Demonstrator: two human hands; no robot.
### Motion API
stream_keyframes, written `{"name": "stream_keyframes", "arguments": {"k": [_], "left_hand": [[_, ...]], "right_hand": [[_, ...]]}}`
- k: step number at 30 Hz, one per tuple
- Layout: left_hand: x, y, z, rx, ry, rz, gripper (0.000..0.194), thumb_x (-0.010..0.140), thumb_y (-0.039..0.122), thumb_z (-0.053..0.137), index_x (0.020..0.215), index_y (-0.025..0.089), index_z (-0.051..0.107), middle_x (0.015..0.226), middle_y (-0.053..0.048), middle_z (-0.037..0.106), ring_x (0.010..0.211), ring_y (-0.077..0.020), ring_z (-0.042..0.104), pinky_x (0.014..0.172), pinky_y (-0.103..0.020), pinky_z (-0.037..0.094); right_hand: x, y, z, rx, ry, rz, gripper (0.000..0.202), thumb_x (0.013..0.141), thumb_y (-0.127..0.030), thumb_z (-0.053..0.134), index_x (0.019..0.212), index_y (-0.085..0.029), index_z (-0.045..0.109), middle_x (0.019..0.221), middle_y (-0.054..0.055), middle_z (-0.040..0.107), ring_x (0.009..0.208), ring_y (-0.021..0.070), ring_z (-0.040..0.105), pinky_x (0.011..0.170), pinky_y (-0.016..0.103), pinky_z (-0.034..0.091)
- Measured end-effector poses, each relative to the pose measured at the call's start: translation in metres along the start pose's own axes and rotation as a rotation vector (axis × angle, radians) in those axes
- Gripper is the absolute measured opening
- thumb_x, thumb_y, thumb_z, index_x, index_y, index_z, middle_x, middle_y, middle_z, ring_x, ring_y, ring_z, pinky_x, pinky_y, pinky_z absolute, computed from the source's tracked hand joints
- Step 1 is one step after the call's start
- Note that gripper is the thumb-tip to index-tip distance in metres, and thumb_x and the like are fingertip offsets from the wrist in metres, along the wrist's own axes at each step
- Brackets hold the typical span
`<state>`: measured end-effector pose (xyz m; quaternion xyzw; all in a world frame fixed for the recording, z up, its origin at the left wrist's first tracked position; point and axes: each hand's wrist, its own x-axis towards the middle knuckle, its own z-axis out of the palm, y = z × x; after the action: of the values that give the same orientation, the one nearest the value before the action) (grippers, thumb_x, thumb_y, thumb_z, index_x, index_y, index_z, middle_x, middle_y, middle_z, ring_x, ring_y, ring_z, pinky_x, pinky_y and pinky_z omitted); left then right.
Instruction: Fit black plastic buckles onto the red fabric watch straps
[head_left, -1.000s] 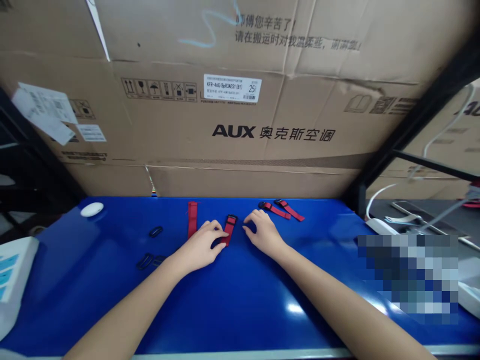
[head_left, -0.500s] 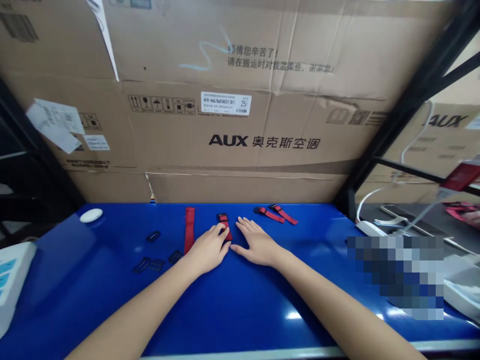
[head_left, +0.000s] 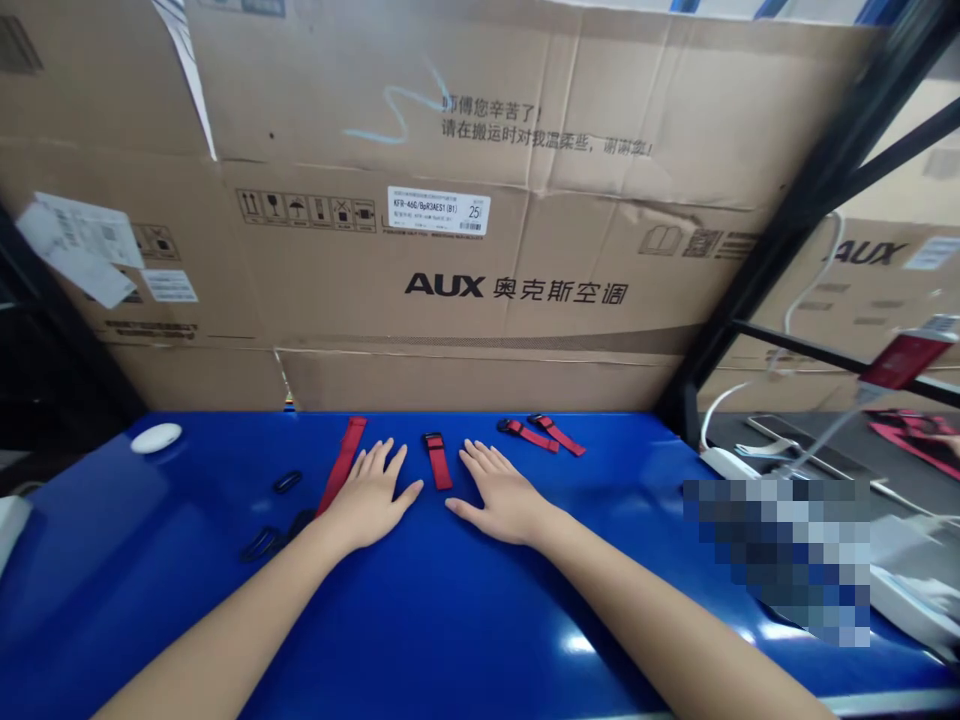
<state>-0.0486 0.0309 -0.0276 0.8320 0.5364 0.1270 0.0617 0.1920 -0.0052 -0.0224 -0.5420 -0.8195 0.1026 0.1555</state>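
My left hand lies palm down on the blue table with its fingers spread, partly over the near end of a long red strap. Flat on the table too, fingers stretched out, is my right hand. Between the two hands a short red strap with a black buckle at its far end rests untouched. Beyond my right hand are two more red straps with black buckles, a left one and a right one. Black plastic buckles lie left of my left wrist, some partly hidden by the arm.
A large cardboard box stands along the blue table's back edge. At the far left is a white oval object. Black metal posts flank the table. White cables and a phone lie at the right.
My left hand has let go of the short buckled strap and moved left, its fingers now spread. The long strap has tilted. My right hand stays flat, and the view has shifted slightly.
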Motion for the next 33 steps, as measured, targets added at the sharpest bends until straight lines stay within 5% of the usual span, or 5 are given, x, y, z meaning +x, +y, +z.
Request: {"name": "stream_keyframes", "arguments": {"k": [11, 33], "left_hand": [[-0.01, 0.023, 0.003, -0.003, -0.047, 0.092, 0.074, 0.093, 0.057, 0.033, 0.15, 0.008, 0.03, 0.158, -0.016, 0.021, 0.147, -0.0277, 0.015, 0.12, -0.047, 0.012], [-0.009, 0.021, -0.001, 0.018, -0.079, 0.092, 0.075, 0.093, 0.058, 0.031, 0.15, 0.009, 0.029, 0.158, -0.015, 0.021, 0.147, -0.0274, 0.015, 0.119, -0.046, 0.012]], "right_hand": [[0.003, -0.003, 0.005, -0.046, -0.005, -0.031, 0.085, 0.091, -0.068, 0.03, 0.152, -0.01, 0.025, 0.159, 0.014, 0.016, 0.148, 0.0281, 0.013, 0.121, 0.045, 0.014], [0.003, -0.004, 0.003, -0.029, -0.012, -0.023, 0.085, 0.09, -0.069, 0.03, 0.152, -0.011, 0.025, 0.159, 0.013, 0.017, 0.148, 0.0286, 0.014, 0.12, 0.047, 0.015]]}}
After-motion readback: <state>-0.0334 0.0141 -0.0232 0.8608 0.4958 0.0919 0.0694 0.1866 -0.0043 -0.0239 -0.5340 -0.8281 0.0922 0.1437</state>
